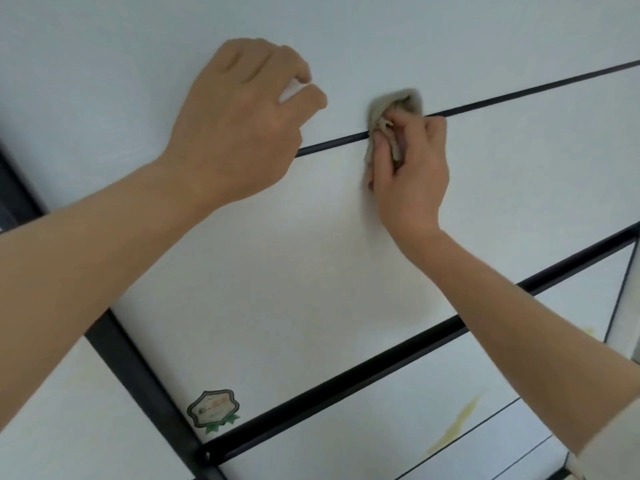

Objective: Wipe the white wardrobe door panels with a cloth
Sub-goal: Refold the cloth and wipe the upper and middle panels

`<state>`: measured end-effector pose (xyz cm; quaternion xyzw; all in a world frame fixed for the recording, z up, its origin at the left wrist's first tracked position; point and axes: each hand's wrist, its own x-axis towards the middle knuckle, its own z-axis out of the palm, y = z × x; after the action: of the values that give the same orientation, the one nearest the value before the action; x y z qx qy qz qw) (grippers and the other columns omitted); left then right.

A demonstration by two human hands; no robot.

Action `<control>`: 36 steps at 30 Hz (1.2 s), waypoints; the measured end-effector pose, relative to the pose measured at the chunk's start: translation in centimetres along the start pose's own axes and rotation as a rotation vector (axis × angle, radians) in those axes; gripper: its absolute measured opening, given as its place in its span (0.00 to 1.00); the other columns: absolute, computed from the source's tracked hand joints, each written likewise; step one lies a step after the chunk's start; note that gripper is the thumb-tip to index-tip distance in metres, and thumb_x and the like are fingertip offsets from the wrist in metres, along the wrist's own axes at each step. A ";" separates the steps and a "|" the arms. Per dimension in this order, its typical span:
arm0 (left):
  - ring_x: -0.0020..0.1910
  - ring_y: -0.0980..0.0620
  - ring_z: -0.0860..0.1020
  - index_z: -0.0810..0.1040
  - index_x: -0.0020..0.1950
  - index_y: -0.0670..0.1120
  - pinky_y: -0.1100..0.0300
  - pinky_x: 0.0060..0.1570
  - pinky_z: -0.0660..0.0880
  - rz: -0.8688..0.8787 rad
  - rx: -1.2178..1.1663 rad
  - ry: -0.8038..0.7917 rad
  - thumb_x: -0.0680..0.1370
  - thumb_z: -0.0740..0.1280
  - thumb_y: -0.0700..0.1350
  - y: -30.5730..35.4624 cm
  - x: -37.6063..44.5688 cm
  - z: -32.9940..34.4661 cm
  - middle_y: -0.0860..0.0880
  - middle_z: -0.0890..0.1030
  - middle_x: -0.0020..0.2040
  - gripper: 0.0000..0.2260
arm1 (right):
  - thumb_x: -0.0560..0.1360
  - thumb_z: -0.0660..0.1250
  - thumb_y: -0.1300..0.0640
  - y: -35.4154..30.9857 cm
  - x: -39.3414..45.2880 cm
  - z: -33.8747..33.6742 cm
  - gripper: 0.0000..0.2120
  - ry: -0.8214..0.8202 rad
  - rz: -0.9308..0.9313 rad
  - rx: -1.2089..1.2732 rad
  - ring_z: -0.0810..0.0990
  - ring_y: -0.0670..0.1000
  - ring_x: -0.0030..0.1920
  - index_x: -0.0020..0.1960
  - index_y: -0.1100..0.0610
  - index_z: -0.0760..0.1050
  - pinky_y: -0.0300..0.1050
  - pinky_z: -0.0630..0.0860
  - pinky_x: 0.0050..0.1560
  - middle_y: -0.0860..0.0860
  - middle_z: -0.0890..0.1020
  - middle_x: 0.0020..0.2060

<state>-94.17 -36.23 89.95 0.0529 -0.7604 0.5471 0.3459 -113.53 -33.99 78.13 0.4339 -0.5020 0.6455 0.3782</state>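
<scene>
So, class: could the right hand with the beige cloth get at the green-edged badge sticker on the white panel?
Probably yes: the right hand and beige cloth sit above the green-edged badge sticker, with only bare white panel between.

Bright, even, diffuse light; no glare. Faint soft shadows under both hands [242,123] on the white panels [277,271]. Whole frame slightly soft. Wide-angle view, black frame bars [332,386] run steeply aslant.

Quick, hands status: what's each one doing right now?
Left hand: fingers curled against the white door panel; whether it pinches anything cannot be told.
Right hand: gripping the bunched grey cloth, pressed on the thin black seam.
</scene>
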 end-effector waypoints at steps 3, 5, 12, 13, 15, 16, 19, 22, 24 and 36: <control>0.56 0.36 0.78 0.79 0.61 0.43 0.42 0.61 0.71 -0.052 0.097 -0.053 0.77 0.60 0.38 -1.6 -3.8 -1.3 0.39 0.80 0.60 0.15 | 0.82 0.61 0.49 -2.3 -7.6 0.3 0.06 -0.221 -0.180 0.066 0.73 0.48 0.41 0.56 0.46 0.75 0.41 0.65 0.40 0.44 0.77 0.42; 0.67 0.36 0.75 0.77 0.68 0.42 0.38 0.69 0.67 -0.021 0.125 -0.130 0.81 0.58 0.41 -1.7 -5.5 -1.2 0.37 0.76 0.68 0.17 | 0.82 0.63 0.48 -2.2 -16.3 -1.2 0.07 -0.623 -0.463 0.226 0.72 0.46 0.36 0.48 0.46 0.78 0.43 0.73 0.41 0.42 0.77 0.37; 0.73 0.37 0.69 0.72 0.72 0.41 0.38 0.72 0.63 -0.033 0.104 -0.191 0.84 0.53 0.46 -1.5 -6.3 -1.1 0.39 0.70 0.75 0.19 | 0.84 0.62 0.54 -1.8 -16.1 -1.9 0.07 -0.679 -0.862 0.310 0.76 0.51 0.39 0.53 0.51 0.79 0.45 0.73 0.40 0.46 0.79 0.42; 0.71 0.37 0.71 0.74 0.69 0.40 0.40 0.70 0.65 -0.035 0.098 -0.164 0.83 0.54 0.44 -1.4 -6.3 -1.2 0.39 0.72 0.74 0.18 | 0.83 0.64 0.54 -2.9 -12.5 -1.2 0.07 -0.546 -0.700 0.269 0.76 0.51 0.41 0.54 0.52 0.80 0.46 0.74 0.41 0.46 0.77 0.45; 0.62 0.37 0.76 0.76 0.61 0.39 0.42 0.62 0.69 -0.038 0.075 -0.090 0.79 0.56 0.39 -1.3 -6.2 -1.3 0.39 0.76 0.68 0.14 | 0.80 0.67 0.58 -4.5 -5.4 0.4 0.09 -0.179 -0.308 0.186 0.78 0.54 0.47 0.59 0.55 0.81 0.49 0.76 0.42 0.50 0.75 0.52; 0.57 0.36 0.77 0.76 0.59 0.39 0.43 0.58 0.70 -0.048 0.033 -0.059 0.77 0.57 0.38 -1.3 -6.1 -1.5 0.39 0.78 0.65 0.14 | 0.79 0.67 0.59 -5.3 -3.0 1.0 0.12 -0.065 -0.116 0.163 0.78 0.55 0.50 0.62 0.56 0.81 0.50 0.78 0.43 0.53 0.75 0.54; 0.51 0.37 0.77 0.77 0.58 0.39 0.44 0.55 0.71 -0.120 -0.130 -0.013 0.74 0.57 0.35 -1.5 -5.9 -1.9 0.41 0.80 0.55 0.16 | 0.79 0.66 0.61 -8.1 -4.6 2.2 0.13 0.003 0.009 0.195 0.77 0.56 0.53 0.63 0.54 0.79 0.51 0.78 0.46 0.53 0.74 0.55; 0.51 0.38 0.76 0.77 0.58 0.39 0.44 0.58 0.71 -0.131 -0.163 -0.012 0.75 0.56 0.36 -1.5 -6.1 -1.8 0.42 0.80 0.50 0.16 | 0.81 0.65 0.62 -9.1 -16.5 1.3 0.10 -0.333 -0.540 0.298 0.76 0.54 0.47 0.58 0.50 0.79 0.48 0.75 0.45 0.50 0.77 0.54; 0.52 0.38 0.77 0.77 0.59 0.39 0.44 0.63 0.70 -0.106 -0.165 -0.029 0.76 0.55 0.37 -1.5 -6.1 -1.7 0.42 0.80 0.49 0.16 | 0.83 0.64 0.59 -8.3 -23.6 -0.2 0.07 -0.667 -0.918 0.320 0.75 0.53 0.44 0.57 0.52 0.78 0.47 0.75 0.43 0.50 0.80 0.51; 0.58 0.40 0.79 0.79 0.63 0.38 0.49 0.72 0.64 -0.122 -0.318 -0.106 0.76 0.55 0.39 -1.7 -5.8 -1.9 0.39 0.83 0.56 0.19 | 0.76 0.69 0.68 -14.8 -12.6 3.6 0.12 -0.202 -0.394 0.295 0.76 0.58 0.43 0.57 0.57 0.83 0.47 0.73 0.47 0.59 0.82 0.47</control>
<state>-88.10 -36.98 88.18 0.0723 -0.8499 0.3943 0.3419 -95.01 -35.05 71.47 0.6361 -0.3436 0.5788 0.3774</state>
